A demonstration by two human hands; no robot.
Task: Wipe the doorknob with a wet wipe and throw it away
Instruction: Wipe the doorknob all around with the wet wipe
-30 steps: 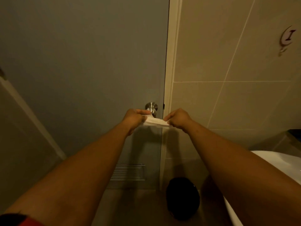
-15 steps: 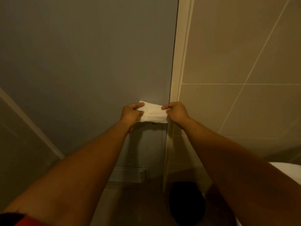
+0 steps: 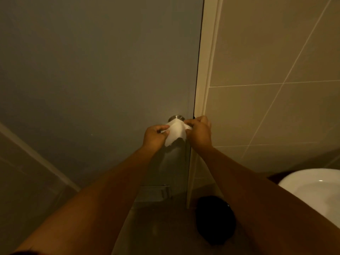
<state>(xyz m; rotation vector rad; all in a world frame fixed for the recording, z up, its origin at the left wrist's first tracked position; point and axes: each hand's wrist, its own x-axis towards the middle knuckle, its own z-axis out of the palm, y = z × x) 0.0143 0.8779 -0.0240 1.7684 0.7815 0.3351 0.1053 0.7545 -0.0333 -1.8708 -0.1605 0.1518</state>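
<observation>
Both hands, left hand (image 3: pixel 153 136) and right hand (image 3: pixel 199 131), pinch a white wet wipe (image 3: pixel 174 132) draped over the round metal doorknob (image 3: pixel 176 118) (mostly hidden) near the grey door (image 3: pixel 92 80)'s right edge.

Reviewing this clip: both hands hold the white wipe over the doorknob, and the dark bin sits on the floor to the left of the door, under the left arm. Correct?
Not quite. The head view shows the dark bin on the floor to the right of the door's edge, by the tiled wall, beneath the right arm. The rest holds: the left hand and right hand both hold the white wipe over the doorknob.
</observation>
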